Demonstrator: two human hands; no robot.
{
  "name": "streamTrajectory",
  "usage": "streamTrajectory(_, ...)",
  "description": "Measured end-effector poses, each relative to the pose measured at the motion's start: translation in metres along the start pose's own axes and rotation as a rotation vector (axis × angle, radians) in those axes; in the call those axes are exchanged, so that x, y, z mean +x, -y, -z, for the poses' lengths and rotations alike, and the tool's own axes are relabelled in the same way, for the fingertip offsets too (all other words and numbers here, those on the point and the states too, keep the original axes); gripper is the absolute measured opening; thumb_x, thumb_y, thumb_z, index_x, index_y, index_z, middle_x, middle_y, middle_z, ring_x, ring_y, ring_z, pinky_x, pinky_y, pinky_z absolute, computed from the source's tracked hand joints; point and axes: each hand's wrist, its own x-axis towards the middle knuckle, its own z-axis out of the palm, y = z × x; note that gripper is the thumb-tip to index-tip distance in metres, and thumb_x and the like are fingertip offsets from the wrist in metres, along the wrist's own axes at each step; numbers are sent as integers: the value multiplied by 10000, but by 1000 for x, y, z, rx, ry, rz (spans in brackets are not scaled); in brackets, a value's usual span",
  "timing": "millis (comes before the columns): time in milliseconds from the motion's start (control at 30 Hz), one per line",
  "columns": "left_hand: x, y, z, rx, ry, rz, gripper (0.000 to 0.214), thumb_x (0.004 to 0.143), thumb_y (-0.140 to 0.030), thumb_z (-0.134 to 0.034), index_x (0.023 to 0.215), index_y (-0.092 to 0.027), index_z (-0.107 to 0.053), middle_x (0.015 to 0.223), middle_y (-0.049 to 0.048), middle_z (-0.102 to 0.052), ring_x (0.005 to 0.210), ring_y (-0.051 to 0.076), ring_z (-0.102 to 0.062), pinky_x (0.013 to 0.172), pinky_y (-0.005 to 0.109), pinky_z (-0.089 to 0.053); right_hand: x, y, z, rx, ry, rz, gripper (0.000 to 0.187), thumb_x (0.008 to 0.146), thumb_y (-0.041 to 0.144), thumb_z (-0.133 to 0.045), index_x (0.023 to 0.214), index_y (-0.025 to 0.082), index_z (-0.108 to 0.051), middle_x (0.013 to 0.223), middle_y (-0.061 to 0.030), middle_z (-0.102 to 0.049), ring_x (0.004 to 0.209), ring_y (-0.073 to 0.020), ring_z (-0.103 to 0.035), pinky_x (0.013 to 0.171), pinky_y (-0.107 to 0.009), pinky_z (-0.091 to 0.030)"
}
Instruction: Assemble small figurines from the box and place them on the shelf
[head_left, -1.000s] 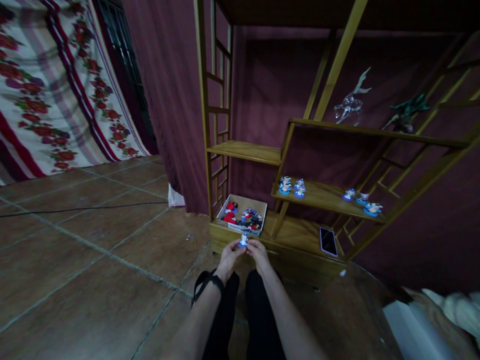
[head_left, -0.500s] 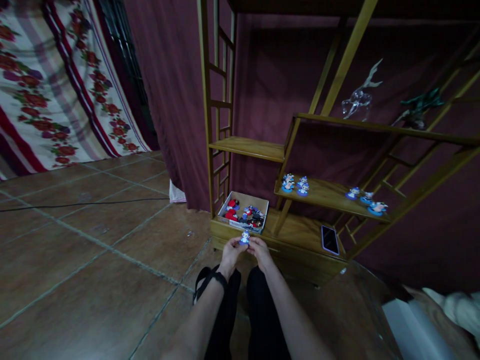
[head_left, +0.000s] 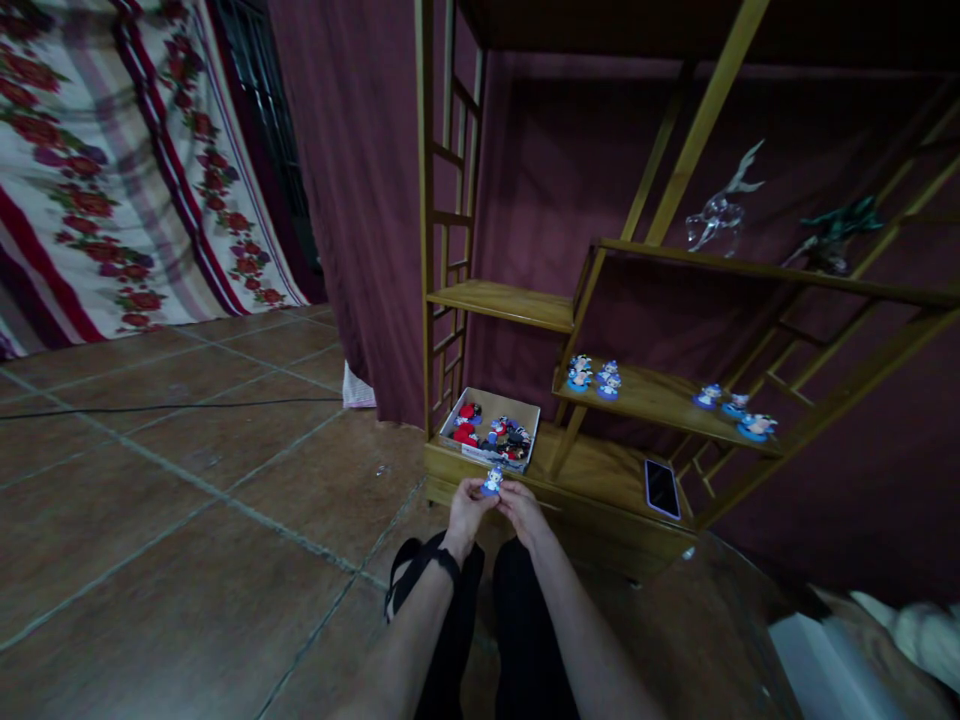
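Observation:
A small purple-and-white figurine on a purple base is held upright between my two hands, just in front of the shelf unit. My left hand grips it from the left with closed fingers. From the other side, my right hand pinches its edge. Beyond them a shallow cardboard box on the bottom shelf holds several red, black and purple figures. Several similar figurines stand in a group on the middle shelf, and others are near its right end.
A phone lies on the bottom shelf at right. A clear deer ornament and a dark green ornament stand on the upper shelf. A black cable crosses the tiled floor. A white box sits at lower right.
The view has shifted slightly, so the shelf sits a little lower and further right. Both hands still hold the figurine in nearly the same pose.

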Motion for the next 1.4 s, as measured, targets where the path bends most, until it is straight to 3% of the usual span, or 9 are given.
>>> streamTrajectory(633,3,5,1,72,-79,-53,365,455,-154,-747,747,-176,-528,642,-31,-578,585,111,-539,619,247,-423,3,-8,-6,-54,-58,64,259,534,338,-731,682,160,-616,706,-32,-664,719,-177,-627,676,-301,-491)
streamTrajectory(1067,5,5,2,-71,95,-3,387,475,-158,-752,801,-167,-543,740,1,-619,674,122,-568,671,256,-438,-6,-1,-5,-47,-20,109,261,610,373,-684,773,179,-622,762,-29,-662,738,-165,-621,712,-308,-491)
streamTrajectory(1267,6,8,2,-81,56,-10,415,465,-150,-761,821,-174,-549,712,-18,-604,630,106,-554,637,241,-444,0,-4,-7,-103,-54,52,303,577,384,-691,803,192,-631,765,-16,-663,705,-148,-604,642,-257,-469)
streamTrajectory(1400,5,6,0,-23,115,20,402,458,-147,-762,819,-165,-586,679,-20,-606,601,107,-545,621,241,-449,2,-3,-8,-137,-71,66,294,574,396,-676,775,186,-636,682,-2,-646,628,-134,-578,572,-228,-438)
